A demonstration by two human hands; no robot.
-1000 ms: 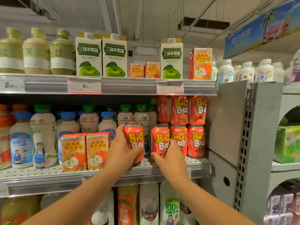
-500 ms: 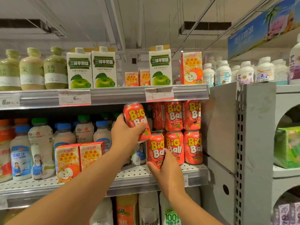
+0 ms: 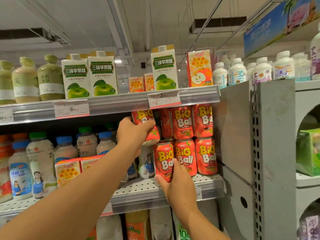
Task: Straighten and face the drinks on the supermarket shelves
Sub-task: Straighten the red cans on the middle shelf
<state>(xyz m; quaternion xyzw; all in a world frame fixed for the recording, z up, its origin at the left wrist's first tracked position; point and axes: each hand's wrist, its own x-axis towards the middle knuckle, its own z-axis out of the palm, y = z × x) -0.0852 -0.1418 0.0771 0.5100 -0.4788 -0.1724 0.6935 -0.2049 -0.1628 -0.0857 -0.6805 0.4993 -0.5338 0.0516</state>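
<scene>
Blue banner [image 3: 277, 23] hanging at upper right, white price tag [image 3: 164, 99] on the upper shelf rail, grey perforated upright [image 3: 256, 153] at right, green packet [image 3: 308, 151] beyond it

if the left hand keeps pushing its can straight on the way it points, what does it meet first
Probably the upper-row can just right of it: the left hand tilts its can up and rightward toward that stack. Depth is unclear, so it may slip behind.

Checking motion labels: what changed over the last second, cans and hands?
The left hand lifted its Big Ball can from shelf level to just above the lower can, tilted. The right hand kept gripping that lower can; the stacked cans stayed put.
</scene>
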